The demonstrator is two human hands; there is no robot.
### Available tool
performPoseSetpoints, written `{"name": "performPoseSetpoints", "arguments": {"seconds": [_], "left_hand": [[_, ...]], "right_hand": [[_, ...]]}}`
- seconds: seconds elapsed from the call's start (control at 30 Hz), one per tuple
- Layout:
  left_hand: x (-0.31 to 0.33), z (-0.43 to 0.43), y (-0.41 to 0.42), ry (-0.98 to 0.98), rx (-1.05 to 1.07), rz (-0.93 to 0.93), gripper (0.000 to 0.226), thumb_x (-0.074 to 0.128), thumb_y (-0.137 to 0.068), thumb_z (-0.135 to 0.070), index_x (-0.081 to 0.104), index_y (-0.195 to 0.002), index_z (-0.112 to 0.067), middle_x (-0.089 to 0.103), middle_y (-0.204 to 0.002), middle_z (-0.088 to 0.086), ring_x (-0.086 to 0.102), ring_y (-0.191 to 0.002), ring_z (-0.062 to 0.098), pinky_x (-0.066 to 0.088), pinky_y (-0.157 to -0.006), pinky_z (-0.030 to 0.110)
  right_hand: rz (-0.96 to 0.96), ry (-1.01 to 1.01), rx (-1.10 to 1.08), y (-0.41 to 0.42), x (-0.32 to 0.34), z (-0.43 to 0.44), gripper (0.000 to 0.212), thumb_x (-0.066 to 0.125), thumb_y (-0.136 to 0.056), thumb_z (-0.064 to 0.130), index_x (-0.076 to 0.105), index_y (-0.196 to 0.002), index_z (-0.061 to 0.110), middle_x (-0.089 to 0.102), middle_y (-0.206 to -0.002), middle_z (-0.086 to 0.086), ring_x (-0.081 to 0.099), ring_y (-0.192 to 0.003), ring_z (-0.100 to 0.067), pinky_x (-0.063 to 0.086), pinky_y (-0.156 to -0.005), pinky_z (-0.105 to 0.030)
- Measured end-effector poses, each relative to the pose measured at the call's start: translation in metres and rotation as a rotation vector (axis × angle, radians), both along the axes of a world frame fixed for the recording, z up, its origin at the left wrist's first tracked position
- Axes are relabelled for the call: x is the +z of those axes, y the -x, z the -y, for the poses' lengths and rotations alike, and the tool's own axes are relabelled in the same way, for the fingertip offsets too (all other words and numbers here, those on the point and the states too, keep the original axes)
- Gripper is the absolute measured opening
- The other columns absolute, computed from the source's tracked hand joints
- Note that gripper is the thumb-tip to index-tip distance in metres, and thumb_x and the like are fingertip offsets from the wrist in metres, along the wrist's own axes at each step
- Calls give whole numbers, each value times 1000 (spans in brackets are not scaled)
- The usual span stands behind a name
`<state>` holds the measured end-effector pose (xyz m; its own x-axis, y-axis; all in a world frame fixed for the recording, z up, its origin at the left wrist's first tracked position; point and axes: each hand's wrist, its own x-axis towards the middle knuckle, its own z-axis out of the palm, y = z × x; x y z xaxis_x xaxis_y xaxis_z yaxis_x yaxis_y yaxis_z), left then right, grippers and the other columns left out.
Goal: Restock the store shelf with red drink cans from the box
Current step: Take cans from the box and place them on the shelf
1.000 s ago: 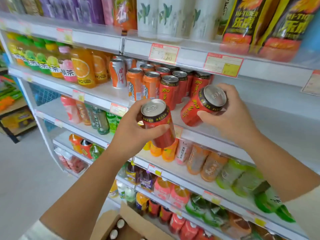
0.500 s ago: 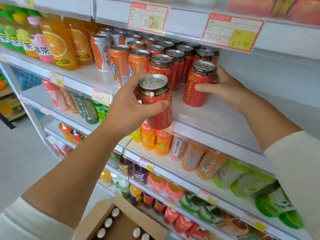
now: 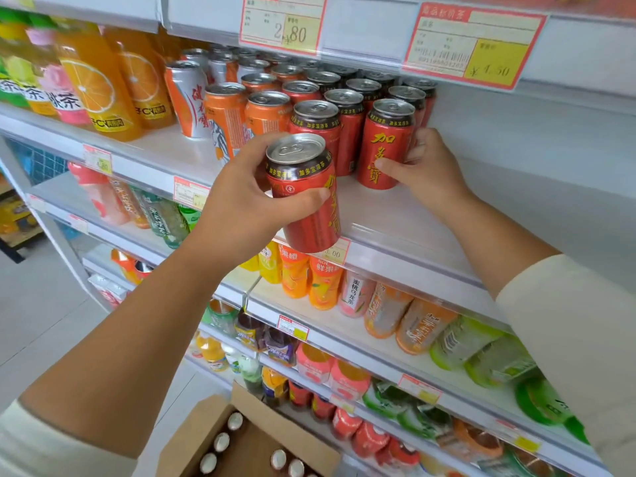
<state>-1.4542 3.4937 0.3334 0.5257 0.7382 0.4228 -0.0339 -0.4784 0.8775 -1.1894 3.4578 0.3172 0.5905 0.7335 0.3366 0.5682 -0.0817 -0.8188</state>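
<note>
Here the shelf (image 3: 395, 215) carries rows of red cans (image 3: 344, 98), with bare board in front of them; the box (image 3: 192, 438) lies low, well apart. The right hand (image 3: 426, 170) wraps the right can (image 3: 387, 146), upright on the shelf heading its row. The left hand (image 3: 237, 201) grips the left can (image 3: 306, 197), axis near upright, in the air before the shelf lip; its likely slot lies just behind, up and away.

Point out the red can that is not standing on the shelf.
The can gripped by the left hand, held tilted in front of the shelf edge; the other red cans stand on it.
</note>
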Motion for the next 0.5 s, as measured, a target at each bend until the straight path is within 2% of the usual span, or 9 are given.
{"name": "performPoseSetpoints", "arguments": {"seconds": [0.1, 0.23, 0.3, 0.37, 0.43, 0.5], "left_hand": [[-1, -2, 1, 16, -11, 10, 62, 81, -69, -25, 58, -126, -15, 70, -106, -9, 67, -92, 2, 49, -80, 14], [1, -4, 1, 48, -32, 15, 62, 81, -69, -24, 58, -126, -16, 71, -108, -7, 68, -97, 7, 51, -84, 18], [3, -5, 2, 75, -56, 14, 61, 82, -68, -23, 59, -125, -18, 72, -109, -6, 68, -101, 10, 52, -88, 23], [6, -6, 2, 106, -93, 7, 58, 82, -68, -19, 60, -122, -21, 72, -110, -5, 68, -102, 12, 53, -92, 27], [11, -6, 1, 105, -139, -10, 56, 81, -70, -17, 61, -122, -22, 72, -112, -4, 67, -106, 14, 53, -97, 32], [17, -6, -4, 90, -177, -20, 58, 81, -72, -15, 60, -126, -18, 71, -116, -2, 66, -110, 15, 51, -101, 36]], "right_hand": [[37, 0, -20, 1, -2, -5, 63, 82, -74, 26, 47, -125, 13, 63, -97, 0, 64, -90, -18, 53, -88, -36], [-12, 44, -39, 5, -1, -4, 69, 84, -70, 33, 47, -125, 13, 66, -107, -5, 66, -95, -19, 53, -91, -41], [38, 3, -77, 14, 4, 5, 73, 82, -66, 42, 48, -125, 16, 62, -114, -7, 64, -95, -16, 52, -90, -34], [82, -97, -65, 36, 15, 25, 52, 77, -75, 37, 54, -119, 19, 61, -111, -4, 60, -92, -10, 48, -85, -21], [-1, -58, 156, 60, 25, 49, 33, 74, -82, 26, 58, -111, 22, 65, -107, 1, 61, -93, -4, 45, -84, -16], [-106, 71, 469, 78, 28, 66, 45, 76, -76, 25, 57, -117, 24, 65, -116, 4, 61, -106, -2, 46, -93, -17]]}}
